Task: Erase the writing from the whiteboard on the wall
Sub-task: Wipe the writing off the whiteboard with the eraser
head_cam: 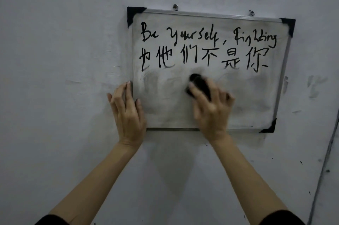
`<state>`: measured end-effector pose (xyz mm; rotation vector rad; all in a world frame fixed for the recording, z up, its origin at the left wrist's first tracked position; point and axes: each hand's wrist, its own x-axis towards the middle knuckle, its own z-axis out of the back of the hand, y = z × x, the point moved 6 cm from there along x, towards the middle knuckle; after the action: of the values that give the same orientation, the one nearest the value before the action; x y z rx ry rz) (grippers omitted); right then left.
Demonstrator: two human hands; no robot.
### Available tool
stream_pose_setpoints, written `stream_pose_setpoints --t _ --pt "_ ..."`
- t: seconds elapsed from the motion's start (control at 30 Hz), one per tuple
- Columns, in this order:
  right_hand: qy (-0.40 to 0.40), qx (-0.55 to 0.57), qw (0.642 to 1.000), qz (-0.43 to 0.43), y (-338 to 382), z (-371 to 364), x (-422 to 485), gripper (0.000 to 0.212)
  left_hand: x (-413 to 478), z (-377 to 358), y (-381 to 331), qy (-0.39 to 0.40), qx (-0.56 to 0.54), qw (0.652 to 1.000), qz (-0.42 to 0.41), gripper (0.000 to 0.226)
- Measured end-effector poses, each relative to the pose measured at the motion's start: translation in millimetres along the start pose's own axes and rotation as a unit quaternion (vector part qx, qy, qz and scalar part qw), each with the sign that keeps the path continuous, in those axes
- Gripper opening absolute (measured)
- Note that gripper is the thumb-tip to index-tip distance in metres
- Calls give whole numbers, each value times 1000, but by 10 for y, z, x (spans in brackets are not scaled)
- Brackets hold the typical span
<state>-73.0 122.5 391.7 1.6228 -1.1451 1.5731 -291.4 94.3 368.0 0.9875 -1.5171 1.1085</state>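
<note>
Whiteboard [247,100] hangs on the wall [55,41]. My right hand [211,109] grips the eraser [199,85] mid-board, below the writing [207,46]; my left hand [128,112], fingers straight, braces the board's left edge. Advised: firm, overlapping upward strokes.

Left hand [128,114] blocks whiteboard [247,96] lower-left edge.

One whiteboard [247,100]. Two lines of writing [207,36]: upper, three words; lower, six characters. One black eraser [199,85]. Two hands: left hand [128,112], right hand [211,111]. Three black corner caps [133,14] in view; fourth corner hidden behind left hand. Two wall hooks [175,7] above top edge. Two dark sleeves [53,220].
</note>
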Motion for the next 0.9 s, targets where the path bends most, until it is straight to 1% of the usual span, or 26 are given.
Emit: stream_pose_setpoints --t 0.1,0.23,0.27,0.3,0.43,0.53,0.57,0.6,0.7,0.8,0.83,0.87,0.9 --pt "-21 -14 997 -68 -295 35 31 37 110 -33 23 5 3 1000 -5 44" --pt "-51 -1 975 -216 -99 -14 4 29 197 -50 32 -1 5 1000 -15 43" --pt "-52 4 973 -223 36 -54 19 29 210 -54 27 -5 4 1000 -15 43" --pt "-46 5 977 -209 201 -105 45 29 225 -60 24 -8 4 1000 -16 43" --pt "-4 21 995 -94 809 -277 139 31 289 -113 41 -9 15 999 -27 44" --pt "8 21 1000 7 751 -292 172 35 325 -124 51 -13 16 999 -35 44" --pt "3 14 1000 15 615 -274 194 36 344 -121 58 -16 12 999 -39 44" --pt "-8 9 1000 -2 436 -239 227 37 365 -119 69 -18 11 999 -43 44" --pt "-40 -1 992 -120 -49 -132 334 37 435 -118 127 -23 13 999 -44 44" --pt "-60 -14 975 -214 -113 -119 407 32 472 -114 139 -26 14 999 -33 44" --pt "-65 -17 971 -229 -31 -140 433 31 474 -108 121 -29 15 999 -33 44" --pt "-66 -19 972 -226 97 -178 467 30 471 -103 107 -33 15 999 -34 44" --pt "-66 -15 976 -205 256 -224 512 30 470 -101 102 -37 16 999 -35 43"
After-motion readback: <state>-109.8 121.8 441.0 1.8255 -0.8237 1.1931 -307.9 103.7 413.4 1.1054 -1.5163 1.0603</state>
